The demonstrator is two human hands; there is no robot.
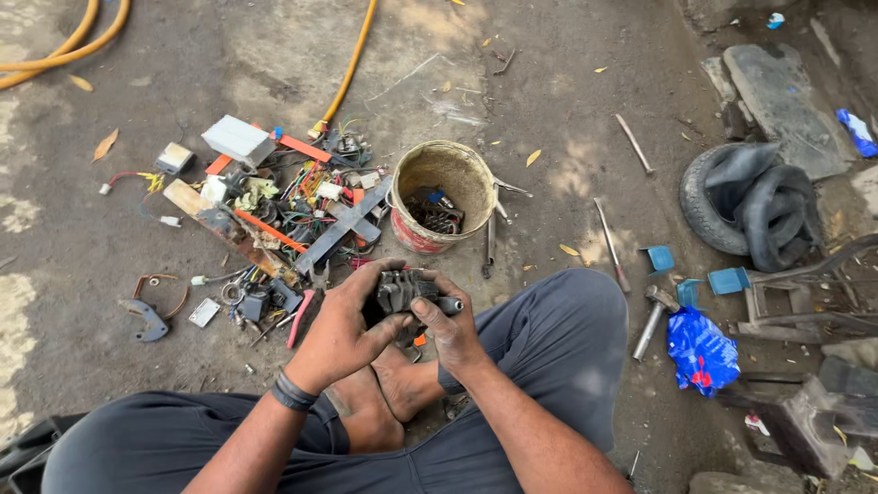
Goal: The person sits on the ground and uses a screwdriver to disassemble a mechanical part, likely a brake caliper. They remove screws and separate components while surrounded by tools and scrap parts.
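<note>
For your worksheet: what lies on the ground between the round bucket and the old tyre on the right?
In the head view, between the bucket and the tyre lie two long metal rods and a few dry leaves on bare dirt.

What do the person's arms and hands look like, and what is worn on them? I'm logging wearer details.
Both forearms are bare, with no sleeves and no gloves. The left hand has a dark band at the wrist. The right hand wears nothing. Both look smudged with grime.

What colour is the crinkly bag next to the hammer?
The crumpled plastic bag is bright blue with small red and white patches, seen in the head view, beside the metal hammer.
</note>
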